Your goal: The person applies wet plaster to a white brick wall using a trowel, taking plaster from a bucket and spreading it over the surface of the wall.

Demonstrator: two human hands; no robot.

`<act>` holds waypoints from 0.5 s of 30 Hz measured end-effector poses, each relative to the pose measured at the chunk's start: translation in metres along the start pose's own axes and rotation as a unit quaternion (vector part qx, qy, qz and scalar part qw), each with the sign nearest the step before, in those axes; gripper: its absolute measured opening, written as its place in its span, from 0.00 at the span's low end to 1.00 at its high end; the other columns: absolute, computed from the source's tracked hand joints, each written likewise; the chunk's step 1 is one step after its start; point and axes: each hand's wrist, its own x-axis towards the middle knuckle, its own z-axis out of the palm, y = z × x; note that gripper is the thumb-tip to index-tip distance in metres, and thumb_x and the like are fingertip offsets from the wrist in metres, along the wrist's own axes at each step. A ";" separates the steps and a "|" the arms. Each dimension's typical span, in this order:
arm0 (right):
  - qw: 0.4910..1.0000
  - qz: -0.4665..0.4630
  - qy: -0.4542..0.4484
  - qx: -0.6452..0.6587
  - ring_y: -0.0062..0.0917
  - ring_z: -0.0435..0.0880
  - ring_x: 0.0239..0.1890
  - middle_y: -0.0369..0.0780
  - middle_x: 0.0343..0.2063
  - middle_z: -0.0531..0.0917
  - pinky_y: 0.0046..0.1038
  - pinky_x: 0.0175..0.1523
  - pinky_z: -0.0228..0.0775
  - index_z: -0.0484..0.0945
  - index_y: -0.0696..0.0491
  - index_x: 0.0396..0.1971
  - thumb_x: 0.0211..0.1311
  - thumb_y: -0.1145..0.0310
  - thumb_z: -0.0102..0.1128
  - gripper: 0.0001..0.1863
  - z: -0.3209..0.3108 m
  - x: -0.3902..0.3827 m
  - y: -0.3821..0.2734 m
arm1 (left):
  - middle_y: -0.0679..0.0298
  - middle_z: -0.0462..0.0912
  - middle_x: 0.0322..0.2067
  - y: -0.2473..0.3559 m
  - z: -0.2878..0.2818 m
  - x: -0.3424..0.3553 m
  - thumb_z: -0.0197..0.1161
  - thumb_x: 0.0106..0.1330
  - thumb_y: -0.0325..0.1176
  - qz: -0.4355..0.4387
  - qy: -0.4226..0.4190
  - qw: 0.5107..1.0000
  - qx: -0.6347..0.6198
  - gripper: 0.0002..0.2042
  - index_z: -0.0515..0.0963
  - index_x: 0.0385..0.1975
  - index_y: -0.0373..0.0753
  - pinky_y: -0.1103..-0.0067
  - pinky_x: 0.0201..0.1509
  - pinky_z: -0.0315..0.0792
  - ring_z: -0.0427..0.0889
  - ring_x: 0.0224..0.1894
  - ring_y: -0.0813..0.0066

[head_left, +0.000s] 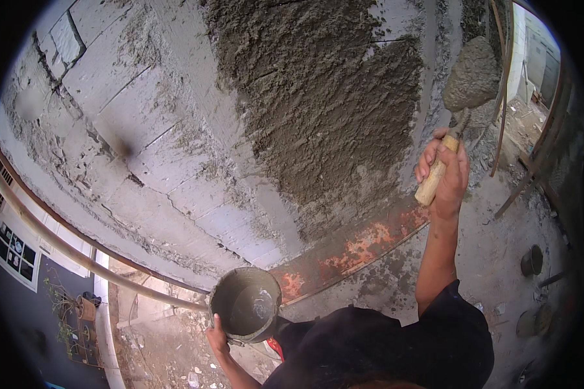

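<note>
My right hand [446, 170] is closed round the wooden handle of a trowel [436, 174], raised at the right side of the wall. Grey wet mortar covers the trowel's blade [473, 74], so little of its metal shows. Low on the left, my left hand [219, 338] grips a dark bucket [215, 305] by its side, with the thumb near the rim. Some grey mortar coats the inside of the bucket. In front of me, a broad patch of rough, dark wet mortar [324, 110] covers part of the block wall [143, 123].
An orange-stained board [350, 256] runs along the wall's foot. A long pale pole [91, 262] curves past on the left. Thin wooden poles [501, 97] stand at the right. Buckets [532, 260] rest on the floor at far right, and rubble [175, 353] lies below on the left.
</note>
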 end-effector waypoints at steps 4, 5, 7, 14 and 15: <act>0.939 -0.240 0.212 -0.128 0.21 0.75 0.20 0.40 0.26 0.75 0.26 0.24 0.69 0.68 0.60 0.42 0.62 0.74 0.52 0.10 -0.037 0.084 0.016 | 0.63 0.76 0.19 -0.054 -0.013 0.019 0.61 0.68 0.54 0.067 0.070 0.995 -0.038 0.30 0.78 0.23 0.24 0.72 0.23 0.64 0.68 0.21 0.78; 0.938 -0.244 0.215 -0.121 0.21 0.75 0.20 0.40 0.26 0.75 0.26 0.24 0.69 0.68 0.60 0.42 0.62 0.74 0.52 0.10 -0.053 0.104 0.023 | 0.63 0.76 0.19 -0.067 -0.015 0.018 0.61 0.68 0.54 0.075 0.073 0.994 -0.040 0.30 0.78 0.23 0.24 0.72 0.23 0.64 0.68 0.21 0.78; 0.840 -0.319 0.366 -0.244 0.29 0.81 0.22 0.44 0.27 0.78 0.31 0.26 0.72 0.67 0.61 0.40 0.63 0.69 0.53 0.12 -0.083 0.143 0.044 | 0.67 0.68 0.17 -0.075 -0.020 0.008 0.62 0.67 0.54 0.064 0.090 0.993 -0.045 0.28 0.72 0.17 0.32 0.73 0.21 0.57 0.62 0.20 0.80; 0.813 -0.008 0.309 -0.494 0.52 0.84 0.39 0.55 0.38 0.83 0.51 0.41 0.76 0.68 0.57 0.45 0.64 0.62 0.53 0.16 -0.058 0.255 0.179 | 0.65 0.70 0.16 -0.027 0.001 -0.055 0.62 0.67 0.54 -0.018 0.070 0.997 0.006 0.29 0.74 0.18 0.29 0.72 0.21 0.59 0.64 0.20 0.78; 0.804 0.085 0.134 -0.573 0.52 0.84 0.41 0.54 0.40 0.83 0.49 0.45 0.76 0.68 0.58 0.48 0.65 0.63 0.54 0.17 -0.040 0.245 0.198 | 0.64 0.71 0.16 -0.023 -0.001 -0.064 0.62 0.67 0.54 -0.024 0.075 0.997 0.008 0.29 0.74 0.18 0.28 0.71 0.21 0.60 0.65 0.20 0.77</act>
